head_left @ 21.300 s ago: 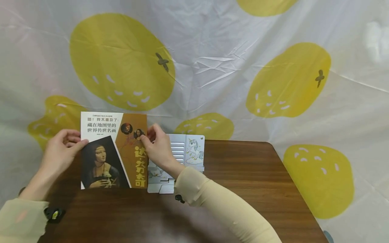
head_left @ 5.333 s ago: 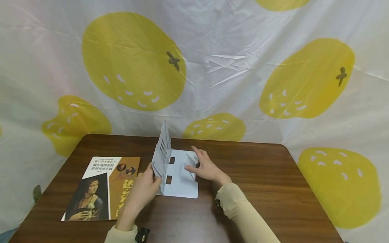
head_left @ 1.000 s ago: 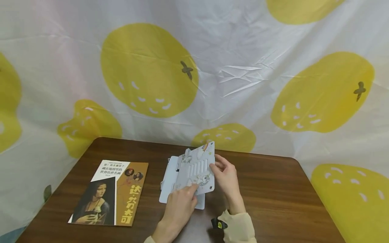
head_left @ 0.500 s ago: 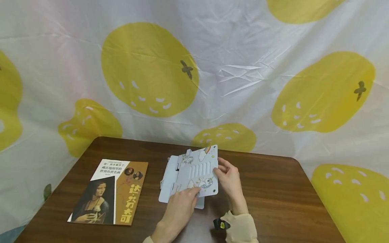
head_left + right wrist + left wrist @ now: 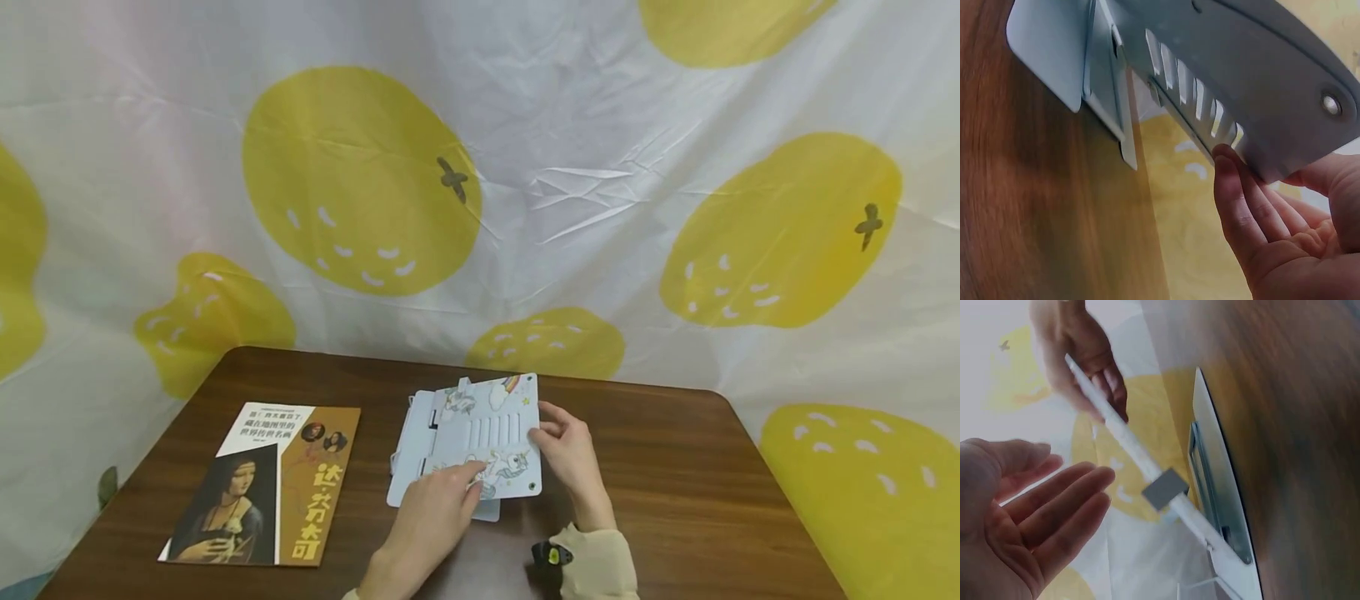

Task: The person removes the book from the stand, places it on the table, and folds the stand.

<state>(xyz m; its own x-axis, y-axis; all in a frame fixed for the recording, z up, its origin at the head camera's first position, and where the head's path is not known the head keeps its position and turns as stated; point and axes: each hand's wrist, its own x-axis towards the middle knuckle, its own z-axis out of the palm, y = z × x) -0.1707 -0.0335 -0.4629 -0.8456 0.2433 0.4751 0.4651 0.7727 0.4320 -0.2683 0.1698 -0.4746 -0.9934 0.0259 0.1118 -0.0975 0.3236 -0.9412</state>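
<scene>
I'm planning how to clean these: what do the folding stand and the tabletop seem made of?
Folding stand: likely painted metal, perhaps hard plastic; smooth satin finish, thin, crisp-edged, shiny fitting. Tabletop: wood or wood-look laminate, low sheen; brown streaked grain.

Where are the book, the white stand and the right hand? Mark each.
Book [image 5: 266, 485]: head view, middle of the front cover.
White stand [image 5: 490, 432]: head view, slotted middle of the printed panel.
Right hand [image 5: 572, 452]: head view, middle of the hand, behind the thumb.
</scene>
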